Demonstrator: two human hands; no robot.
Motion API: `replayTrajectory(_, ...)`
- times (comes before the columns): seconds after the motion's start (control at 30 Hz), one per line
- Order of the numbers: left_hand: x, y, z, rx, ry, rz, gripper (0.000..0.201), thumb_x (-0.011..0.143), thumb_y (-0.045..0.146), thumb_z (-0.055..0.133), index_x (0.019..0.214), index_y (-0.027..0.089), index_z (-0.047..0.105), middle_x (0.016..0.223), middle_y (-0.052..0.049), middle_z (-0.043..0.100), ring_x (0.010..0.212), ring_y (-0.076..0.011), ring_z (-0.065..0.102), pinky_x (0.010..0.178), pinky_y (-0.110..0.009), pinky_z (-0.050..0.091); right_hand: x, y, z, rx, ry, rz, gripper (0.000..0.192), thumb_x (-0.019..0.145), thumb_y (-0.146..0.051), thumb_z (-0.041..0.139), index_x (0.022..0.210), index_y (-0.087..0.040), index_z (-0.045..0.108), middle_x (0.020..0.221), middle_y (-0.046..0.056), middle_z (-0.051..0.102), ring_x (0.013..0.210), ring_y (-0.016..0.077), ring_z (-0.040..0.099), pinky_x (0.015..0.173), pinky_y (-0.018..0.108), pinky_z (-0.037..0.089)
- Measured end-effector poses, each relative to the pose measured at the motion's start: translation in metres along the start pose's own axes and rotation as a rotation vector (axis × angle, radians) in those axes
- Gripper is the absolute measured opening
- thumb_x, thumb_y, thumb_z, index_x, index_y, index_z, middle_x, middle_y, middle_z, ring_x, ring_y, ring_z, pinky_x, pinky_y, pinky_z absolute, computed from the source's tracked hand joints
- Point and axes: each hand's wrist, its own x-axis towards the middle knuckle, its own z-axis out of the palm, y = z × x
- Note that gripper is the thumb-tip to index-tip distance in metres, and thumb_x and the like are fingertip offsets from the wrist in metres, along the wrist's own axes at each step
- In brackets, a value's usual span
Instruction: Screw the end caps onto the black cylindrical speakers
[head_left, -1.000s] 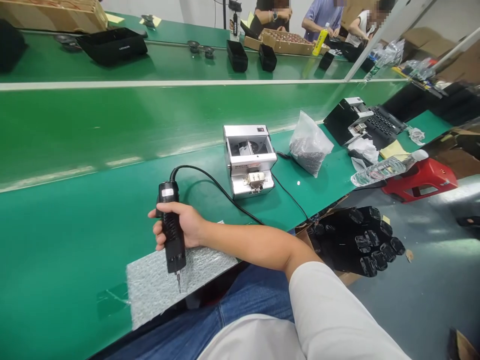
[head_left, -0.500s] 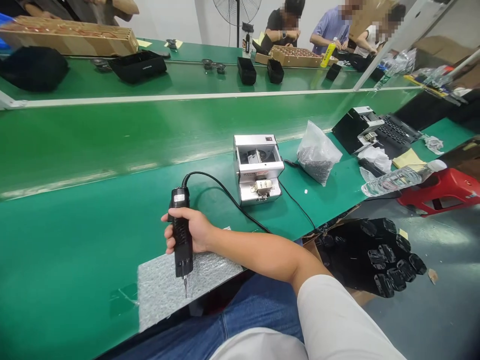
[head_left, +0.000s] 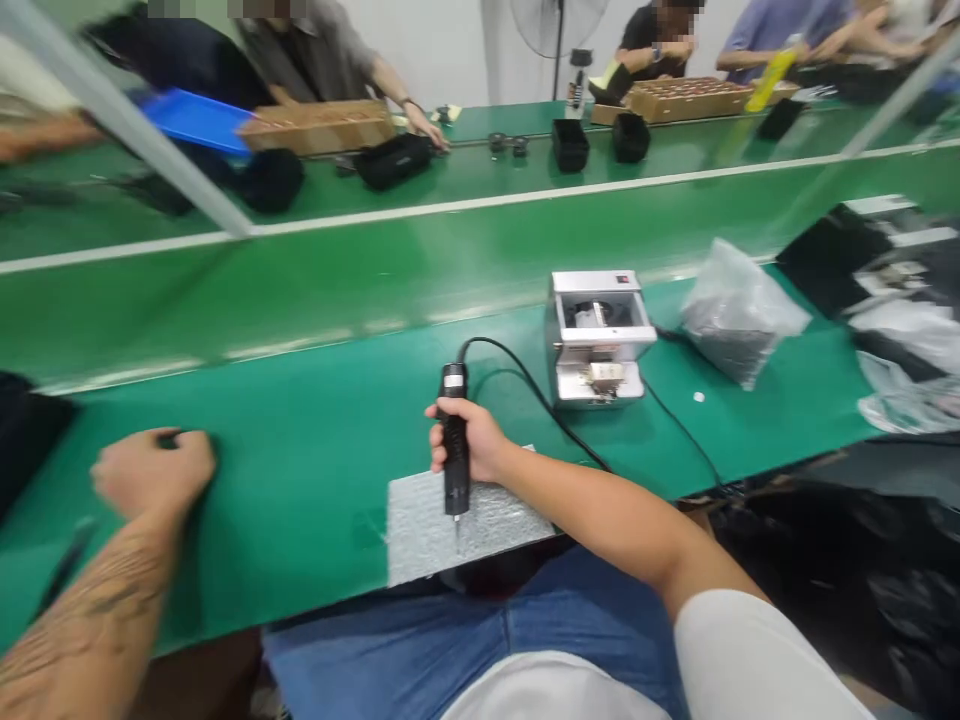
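Note:
My right hand (head_left: 480,435) is wrapped round a black electric screwdriver (head_left: 455,455), held upright with its bit pointing down. The bit is over a grey foam sheet (head_left: 420,520) at the table's front edge; whether it touches cannot be made out. Far to the left, my left hand (head_left: 154,472) is over the green table with its fingers curled. A small dark patch shows between thumb and fingers, too blurred to name. Left of that hand, a black object (head_left: 26,435) is cut off by the picture's edge.
A screw feeder (head_left: 600,340) stands right of the screwdriver, with a clear bag of small dark pieces (head_left: 735,320) beside it. The screwdriver's cable (head_left: 525,375) loops across the table. Co-workers sit beyond a green divider (head_left: 405,260). A blurred dark thin thing (head_left: 67,565) lies at left.
The view has swung left, so the table's things appear further right. My left hand has come into view at the left. My right hand still holds the screwdriver upright over the foam sheet.

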Motion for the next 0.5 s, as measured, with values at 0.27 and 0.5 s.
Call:
replayTrajectory(0.27,0.016,-0.026,0.015,-0.078,0.061,-0.001,0.05,0.094,0.037,0.051,0.127,0.01,0.077,0.135,-0.024,0.072,0.128,-0.039,0.065,0.114,-0.054,0.054,0.002,0.009,-0.006,0.004,0.028,-0.045,0.024,0.093,-0.045,0.066,0.1,-0.022,0.064,0.062,-0.004,0.064,0.047,0.0155,0.056,0.049,0.029,0.052)
replayTrajectory(0.5,0.016,-0.032,0.018,-0.15,0.075,0.018,0.043,0.094,0.035,0.052,0.119,0.01,0.075,0.132,-0.024,0.07,0.127,-0.0398,0.062,0.114,-0.054,0.05,-0.001,0.008,-0.004,-0.016,0.067,-0.064,0.028,0.089,-0.047,0.07,0.099,-0.022,0.064,0.061,-0.004,0.063,0.046,0.0158,0.056,0.048,0.03,0.05)
